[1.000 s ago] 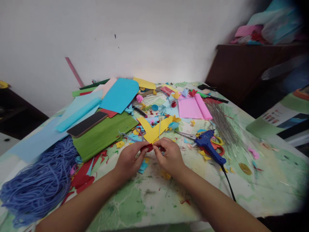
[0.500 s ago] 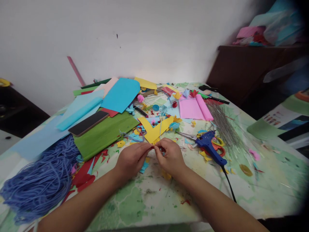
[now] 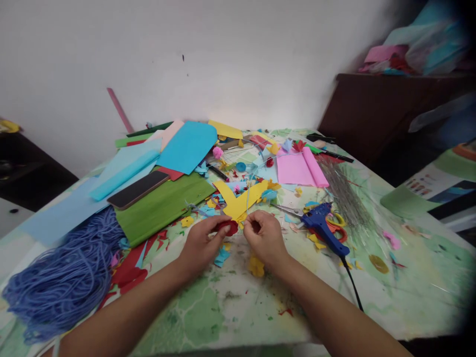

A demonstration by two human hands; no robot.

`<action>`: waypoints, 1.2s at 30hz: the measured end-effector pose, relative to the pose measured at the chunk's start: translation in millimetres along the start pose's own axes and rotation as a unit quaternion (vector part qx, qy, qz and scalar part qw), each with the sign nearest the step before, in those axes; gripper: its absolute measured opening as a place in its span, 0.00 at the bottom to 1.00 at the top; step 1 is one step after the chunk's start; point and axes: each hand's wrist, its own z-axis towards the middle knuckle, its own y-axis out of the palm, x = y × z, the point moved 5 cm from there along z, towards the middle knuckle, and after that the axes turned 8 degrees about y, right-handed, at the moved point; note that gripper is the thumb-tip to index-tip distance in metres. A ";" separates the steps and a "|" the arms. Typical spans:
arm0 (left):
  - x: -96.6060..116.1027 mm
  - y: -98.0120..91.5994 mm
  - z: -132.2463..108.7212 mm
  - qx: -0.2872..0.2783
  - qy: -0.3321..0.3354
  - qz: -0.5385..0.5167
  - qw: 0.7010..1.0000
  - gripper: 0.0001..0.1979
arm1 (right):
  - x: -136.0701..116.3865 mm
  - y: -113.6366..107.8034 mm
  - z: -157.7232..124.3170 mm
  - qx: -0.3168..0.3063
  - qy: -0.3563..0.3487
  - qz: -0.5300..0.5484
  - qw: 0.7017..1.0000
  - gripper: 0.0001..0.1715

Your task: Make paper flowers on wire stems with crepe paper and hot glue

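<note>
My left hand [image 3: 204, 243] is closed on a dark red paper piece [image 3: 232, 228] with a scalloped edge, held between thumb and fingers. Close beside it, my right hand [image 3: 265, 239] is pinched, thumb against forefinger. A thin pale strand [image 3: 248, 196] runs up from its fingertips; whether the fingers grip it I cannot tell. Just beyond both hands lies a V-shaped piece of yellow paper [image 3: 238, 204]. A yellow paper flower [image 3: 256, 267] rests on the table under my right wrist, and light blue scraps [image 3: 222, 256] lie between the hands.
To the right are a blue glue gun [image 3: 325, 228] with a cord, scissors [image 3: 290, 210] and thin wires [image 3: 345, 193]. At left lie blue yarn [image 3: 67, 277], green paper [image 3: 159, 208] and a phone [image 3: 138, 190]. Pink paper [image 3: 293, 166] lies at the back; a large bottle [image 3: 427, 183] stands far right.
The fingertips, together before, have come apart. The red piece now shows plainly in my left hand, and the yellow flower under the right wrist is more visible.
</note>
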 end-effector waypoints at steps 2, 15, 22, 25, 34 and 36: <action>-3.4 1.8 1.9 0.013 -0.051 -0.073 0.996 0.12 | -1.2 0.0 -0.8 -0.005 -0.004 -0.002 1.000 0.10; -10.4 12.9 2.4 -0.025 -0.161 -0.219 0.962 0.14 | 1.5 13.5 -7.1 -0.098 -0.018 0.003 0.995 0.10; -2.1 6.5 8.5 -0.045 -0.077 -0.073 0.993 0.14 | 6.0 10.2 -3.0 -0.077 -0.009 0.000 0.997 0.11; -3.6 -37.2 30.0 0.002 -0.034 0.041 0.999 0.16 | 9.4 11.5 -0.9 -0.084 0.001 -0.025 0.996 0.11; -88.4 -202.2 72.3 -0.048 -0.177 0.524 0.832 0.38 | 4.7 11.1 -1.1 -0.086 -0.014 -0.091 0.992 0.09; -105.5 -210.4 71.9 -0.074 -0.188 0.507 0.838 0.33 | 3.6 9.4 -1.3 -0.080 -0.021 -0.079 0.993 0.08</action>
